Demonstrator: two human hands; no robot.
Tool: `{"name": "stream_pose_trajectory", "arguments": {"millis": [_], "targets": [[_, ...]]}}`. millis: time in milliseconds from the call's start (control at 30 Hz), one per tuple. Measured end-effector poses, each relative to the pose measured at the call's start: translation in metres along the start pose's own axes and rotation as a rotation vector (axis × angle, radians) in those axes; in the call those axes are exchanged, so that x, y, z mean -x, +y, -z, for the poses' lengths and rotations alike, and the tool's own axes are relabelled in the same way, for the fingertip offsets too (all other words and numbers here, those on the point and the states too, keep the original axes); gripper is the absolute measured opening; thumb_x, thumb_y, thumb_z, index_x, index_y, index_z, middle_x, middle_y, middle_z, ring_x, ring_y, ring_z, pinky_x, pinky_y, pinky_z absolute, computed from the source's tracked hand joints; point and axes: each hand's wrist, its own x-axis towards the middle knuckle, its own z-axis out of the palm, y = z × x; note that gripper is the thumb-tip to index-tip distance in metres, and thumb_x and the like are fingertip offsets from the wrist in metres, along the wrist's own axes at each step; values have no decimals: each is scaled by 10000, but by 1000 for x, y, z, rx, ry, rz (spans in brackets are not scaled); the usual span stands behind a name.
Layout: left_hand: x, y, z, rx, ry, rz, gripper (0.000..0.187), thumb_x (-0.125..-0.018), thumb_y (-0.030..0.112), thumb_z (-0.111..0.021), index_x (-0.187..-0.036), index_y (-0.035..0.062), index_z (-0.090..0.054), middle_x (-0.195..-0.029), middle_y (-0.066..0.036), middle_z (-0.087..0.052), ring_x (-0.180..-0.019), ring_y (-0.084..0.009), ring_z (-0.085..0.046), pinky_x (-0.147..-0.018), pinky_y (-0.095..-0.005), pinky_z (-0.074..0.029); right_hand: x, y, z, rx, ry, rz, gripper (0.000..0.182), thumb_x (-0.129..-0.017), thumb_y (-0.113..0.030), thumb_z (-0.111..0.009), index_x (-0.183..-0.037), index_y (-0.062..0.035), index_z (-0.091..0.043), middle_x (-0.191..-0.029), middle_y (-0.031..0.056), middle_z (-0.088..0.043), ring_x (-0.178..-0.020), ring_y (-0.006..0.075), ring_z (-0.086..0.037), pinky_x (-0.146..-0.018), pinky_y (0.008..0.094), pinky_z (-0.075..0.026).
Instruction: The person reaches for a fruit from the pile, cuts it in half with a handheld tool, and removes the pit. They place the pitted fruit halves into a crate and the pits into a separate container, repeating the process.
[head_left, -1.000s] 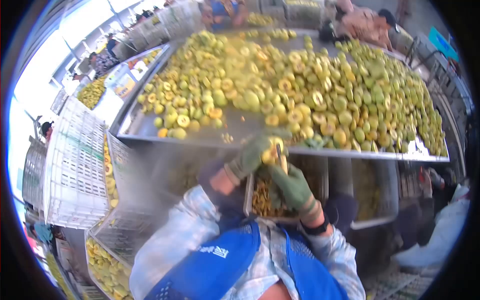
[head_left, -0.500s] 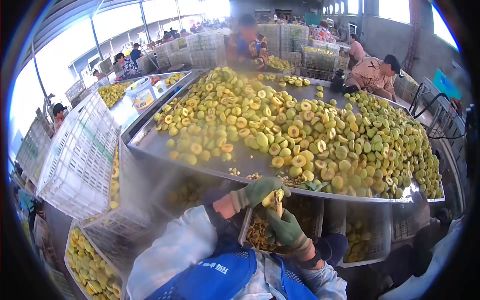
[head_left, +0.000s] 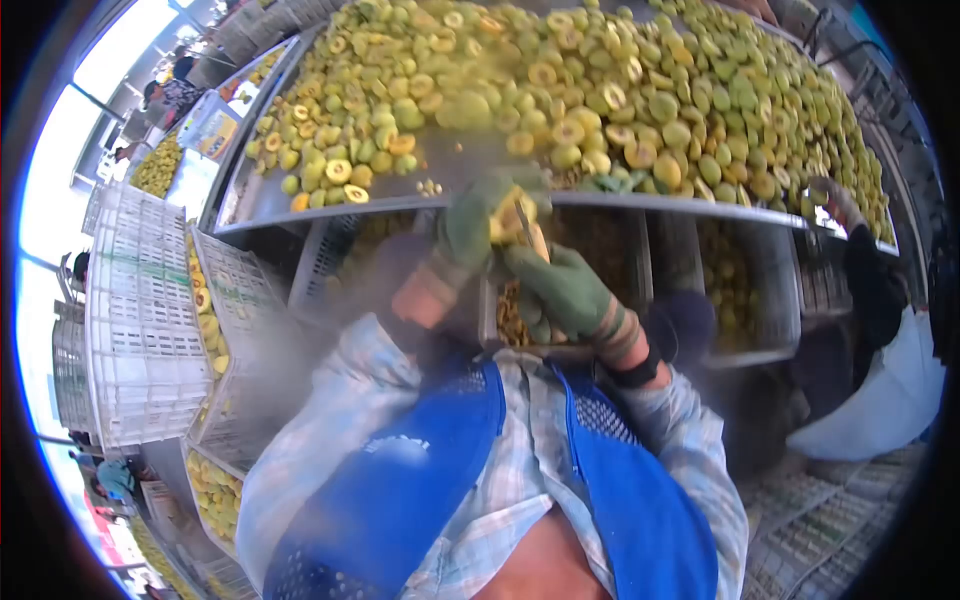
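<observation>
My left hand [head_left: 468, 228], in a green glove, is closed around a yellow-green apricot [head_left: 507, 218] with its cut flesh showing. My right hand [head_left: 568, 290], gloved likewise, grips a small knife [head_left: 537, 238]. Its thin dark blade touches the apricot and its short tan handle pokes up from the fist. Both hands meet in front of the metal table's edge, over a crate [head_left: 490, 312] that holds brown and yellowish scraps. Haze blurs the left fingers.
A heap of halved apricots [head_left: 600, 100] covers much of the metal table [head_left: 330, 208]. White plastic crates [head_left: 145, 320] stand stacked at left. Another crate [head_left: 770, 290] with fruit sits under the table at right. A co-worker's hand [head_left: 838, 205] is by the table's right end.
The view has tipped downward, so my torso shows more and the people at the back are mostly out of frame. My hands still hold the apricot and knife together.
</observation>
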Motion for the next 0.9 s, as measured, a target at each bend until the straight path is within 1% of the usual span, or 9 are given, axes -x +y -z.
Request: {"name": "stream_pose_trajectory", "arguments": {"millis": [167, 333, 467, 600, 700, 733, 800, 867, 900], "targets": [[-2, -3, -1, -262, 22, -105, 603, -997, 454, -401, -1228, -77, -565, -999, -214, -682, -927, -244, -661, -829, -335, -543, 4, -2, 1, -37, -45, -58, 340, -966, -358, -568, -990, -21, -605, -588, 31, -567, -400, 113, -505, -357, 234, -382], [-2, 2, -4, -493, -29, -190, 617, -1008, 444, -369, -1229, -98, -563, -1014, -214, -685, -859, -228, -676, -789, -316, -555, 4, -1, 3, -52, -51, -101, 346, -966, -363, -556, -1007, -20, -587, -609, 27, -569, -429, 114, -523, -375, 241, -398], [-5, -8, 7, -288, -51, 24, 575, -1014, 420, -382, -1192, -89, -581, -1016, -207, -687, -847, -235, -685, -778, -324, -566, -1, 9, 5, -70, -22, -131, 335, -965, -365, -559, -1004, -33, -585, -612, 23, -565, -432, 115, -522, -378, 241, -397], [-12, -7, 16, -335, -128, -5, 554, -1007, 416, -420, -1180, -84, -586, -1028, -203, -683, -849, -251, -686, -779, -339, -576, -2, 10, 9, -10, -37, -110, 319, -967, -359, -558, -984, -42, -586, -616, 25, -565, -433, 118, -520, -383, 249, -406], [-11, -19, 21, -116, -129, 217, 533, -998, 400, -452, -1183, -82, -585, -1050, -198, -676, -849, -267, -687, -770, -347, -581, -3, 6, 11, -12, -42, -164, 304, -972, -350, -550, -958, -48, -585, -617, 28, -565, -439, 119, -529, -389, 250, -412], [-16, -19, 25, 2, -108, 302, 526, -995, 393, -462, -1185, -82, -584, -1058, -196, -673, -850, -273, -687, -766, -348, -582, -8, 20, 15, 84, -45, -8, 340, -970, -356, -552, -1008, -24, -617, -639, 24, -586, -469, 112, -550, -400, 241, -410], [-8, -18, 14, -224, -143, 71, 487, -989, 354, -473, -1180, -77, -594, -1036, -179, -680, -858, -270, -688, -740, -375, -586, -28, 56, 24, 175, -65, 290, 324, -972, -342, -552, -1001, -26, -621, -640, 24, -588, -478, 114, -555, -404, 234, -410], [-2, -11, 3, -200, 15, 40, 490, -1006, 371, -436, -1156, -57, -621, -998, -159, -698, -865, -219, -681, -788, -330, -554, -29, 39, 25, 56, -87, 130, 305, -976, -324, -557, -1006, -29, -628, -637, 22, -588, -472, 113, -555, -406, 237, -418], [1, -16, 1, -162, 93, 65, 463, -1024, 341, -401, -1149, -40, -633, -991, -151, -701, -878, -195, -674, -807, -311, -536, -14, 18, 19, -46, -77, -161, 348, -976, -326, -564, -1068, -5, -664, -655, 17, -609, -486, 105, -569, -416, 238, -423]]}}
